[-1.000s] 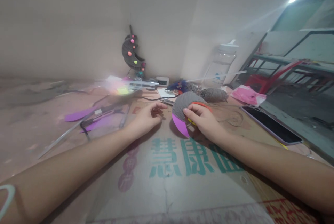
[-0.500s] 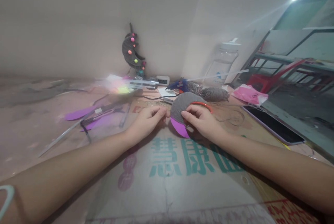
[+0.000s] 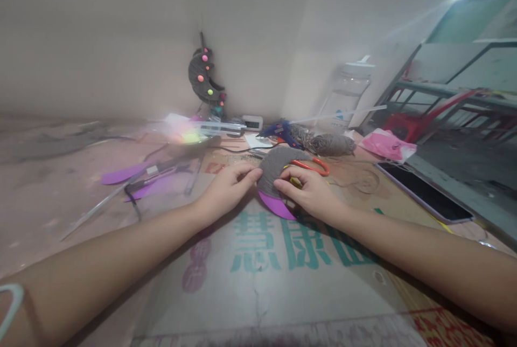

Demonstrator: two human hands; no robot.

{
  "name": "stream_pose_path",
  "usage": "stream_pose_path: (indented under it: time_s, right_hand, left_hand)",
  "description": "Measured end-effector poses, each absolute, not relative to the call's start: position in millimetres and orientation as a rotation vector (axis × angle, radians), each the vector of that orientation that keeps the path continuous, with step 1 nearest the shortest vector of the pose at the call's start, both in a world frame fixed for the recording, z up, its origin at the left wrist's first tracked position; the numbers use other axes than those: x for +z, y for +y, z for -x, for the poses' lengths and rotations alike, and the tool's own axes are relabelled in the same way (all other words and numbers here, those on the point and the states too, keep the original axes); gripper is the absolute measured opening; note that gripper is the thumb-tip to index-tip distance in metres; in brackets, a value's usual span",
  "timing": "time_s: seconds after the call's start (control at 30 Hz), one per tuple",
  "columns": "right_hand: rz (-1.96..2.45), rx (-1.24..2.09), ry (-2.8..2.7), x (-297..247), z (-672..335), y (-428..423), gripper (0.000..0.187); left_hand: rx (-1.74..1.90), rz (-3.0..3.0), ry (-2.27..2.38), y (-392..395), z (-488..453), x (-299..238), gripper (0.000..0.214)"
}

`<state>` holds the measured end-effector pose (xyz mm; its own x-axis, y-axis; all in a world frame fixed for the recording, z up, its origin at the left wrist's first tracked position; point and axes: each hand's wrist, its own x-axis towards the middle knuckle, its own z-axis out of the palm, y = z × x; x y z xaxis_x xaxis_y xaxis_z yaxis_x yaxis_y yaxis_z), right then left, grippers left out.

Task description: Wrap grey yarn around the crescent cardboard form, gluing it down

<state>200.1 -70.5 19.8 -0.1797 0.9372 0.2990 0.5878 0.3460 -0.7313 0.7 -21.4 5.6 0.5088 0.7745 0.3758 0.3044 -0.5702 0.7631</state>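
Hands (image 3: 228, 191) (image 3: 315, 194) flank a grey-purple crescent (image 3: 278, 166), right pinching it, left's grip unclear.

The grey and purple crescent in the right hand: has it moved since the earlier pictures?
Yes. Judged against the green printed characters, the crescent's left edge has shifted slightly left, and now meets the left hand.

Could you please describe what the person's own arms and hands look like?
Both the left hand and right hand are ungloved, with no rings visible on the fingers. The forearms show no sleeves; a pale band circles the left one.
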Motion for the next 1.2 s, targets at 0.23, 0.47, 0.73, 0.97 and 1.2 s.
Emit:
stream_pose_path:
  time_s: [0.23,0.47,0.73,0.97,1.2]
  right_hand:
    - [1.316,0.619,-1.879,19.0,-198.6,-71.6,0.022]
    - [1.269,0.732,-1.838,16.4,-201.6,-69.7,0.028]
    - [1.227,0.745,-1.843,19.0,-202.6,-68.3,0.031]
    - [1.234,0.764,-1.803,19.4,-208.2,-66.6,0.025]
    - [1.382,0.594,-1.852,23.7,-207.9,-67.2,0.014]
  left_hand:
    - [0.934,-2.033,0.862,-25.1,-2.6,10.1,0.027]
    - [0.895,-2.014,0.84,-25.2,-2.1,13.1,0.031]
    - [0.937,-1.936,0.956,-23.7,-0.1,14.9,0.032]
    - [1.053,-1.736,0.964,-17.8,0.2,11.1,0.036]
    - [1.05,-1.723,0.95,-17.7,0.0,12.3,0.035]
